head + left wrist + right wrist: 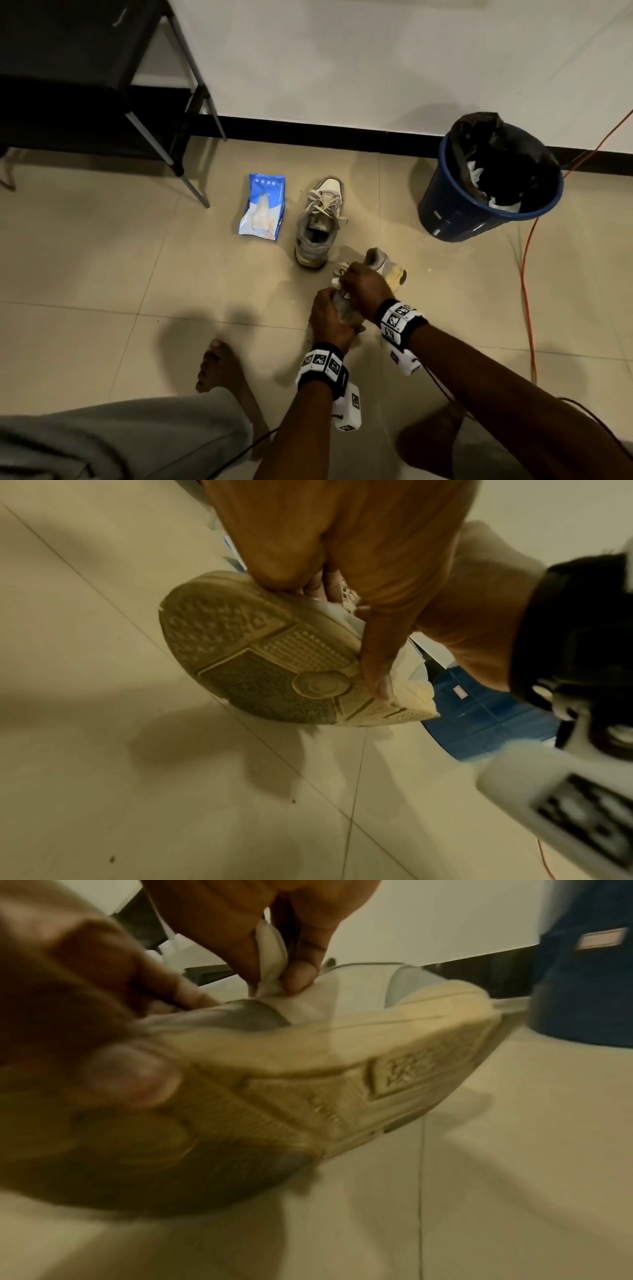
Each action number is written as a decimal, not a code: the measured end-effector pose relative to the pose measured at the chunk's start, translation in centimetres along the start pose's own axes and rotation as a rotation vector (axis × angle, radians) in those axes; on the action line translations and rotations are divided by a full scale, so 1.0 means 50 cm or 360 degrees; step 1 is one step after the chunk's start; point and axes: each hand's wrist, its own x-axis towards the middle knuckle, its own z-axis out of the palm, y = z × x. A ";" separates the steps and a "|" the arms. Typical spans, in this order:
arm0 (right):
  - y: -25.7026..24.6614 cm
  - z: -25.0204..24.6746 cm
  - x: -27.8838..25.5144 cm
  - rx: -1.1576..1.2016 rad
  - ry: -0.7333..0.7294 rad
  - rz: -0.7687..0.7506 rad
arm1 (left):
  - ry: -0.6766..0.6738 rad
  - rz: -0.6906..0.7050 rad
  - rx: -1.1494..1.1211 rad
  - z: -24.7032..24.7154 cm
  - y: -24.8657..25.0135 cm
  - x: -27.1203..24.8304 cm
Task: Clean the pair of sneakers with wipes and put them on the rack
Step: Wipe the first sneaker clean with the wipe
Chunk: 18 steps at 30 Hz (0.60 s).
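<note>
Mid-wipe on shoe one: left hand [328,317] clamps the held sneaker [270,653] by its toe, right hand [368,289] pinches a wipe [274,969] against its side. Beyond it sit the other sneaker [318,219], then the rack [85,85]. Next I'd say: rotate, keep scrubbing.

Tiled floor [102,267]: wipes pack [263,209], sneaker [318,222] (laces loose), bin [479,202].

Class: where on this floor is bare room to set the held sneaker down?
Free: tiles left of the wipes pack, below the rack; tiles between the other sneaker and bin. Crowded: under both hands and beside the bare foot.
</note>
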 end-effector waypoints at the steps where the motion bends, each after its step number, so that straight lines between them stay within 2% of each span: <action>1: 0.015 -0.016 0.013 0.0047 0.0069 0.0225 | 0.0025 0.0021 0.0003 0.005 -0.005 -0.002; 2: 0.033 -0.029 0.026 0.0031 0.0229 0.0453 | 0.0056 0.0021 -0.0006 0.007 -0.009 -0.003; 3: 0.042 -0.037 0.029 0.0013 0.0295 0.0604 | 0.0077 0.0018 -0.0018 0.009 -0.011 -0.001; 4: 0.034 -0.037 0.025 -0.0003 0.0308 0.0601 | 0.0079 0.0013 -0.0034 0.009 -0.010 0.000; 6: -0.011 -0.012 0.002 -0.0016 0.0091 0.0262 | 0.0072 0.0021 -0.0060 0.004 -0.011 0.004; 7: -0.016 0.009 -0.012 -0.0068 0.0057 0.0110 | 0.0066 0.0026 -0.0070 0.001 -0.010 0.003; 8: -0.009 0.010 -0.021 -0.0063 0.0041 0.0112 | 0.0057 0.0038 -0.0071 0.001 -0.008 0.001; 9: 0.009 0.001 -0.018 -0.0005 0.0085 0.0288 | 0.0062 0.0065 -0.0062 0.004 -0.010 -0.002; 11: 0.056 -0.028 0.004 0.0071 0.0451 0.0878 | 0.0083 0.0105 -0.0018 0.009 -0.013 -0.004; 12: 0.058 -0.030 0.003 0.0120 0.0508 0.0984 | 0.0078 0.0104 -0.0024 0.009 -0.012 -0.004; 13: 0.043 -0.029 -0.001 0.0133 0.0447 0.0894 | 0.0070 0.0104 -0.0049 0.007 -0.012 0.000; 15: -0.012 -0.003 -0.024 0.0036 0.0136 0.0387 | 0.0083 0.0097 -0.0103 -0.003 -0.011 0.010; 16: -0.020 -0.001 -0.037 0.0041 0.0015 0.0225 | 0.0091 0.0097 -0.0121 -0.006 -0.012 0.012; 17: -0.014 -0.009 -0.039 0.0082 0.0019 0.0217 | 0.0095 0.0104 -0.0126 -0.006 -0.014 0.011; 18: 0.008 -0.015 -0.030 0.0126 0.0111 0.0373 | 0.0107 0.0104 -0.0108 -0.006 -0.015 0.011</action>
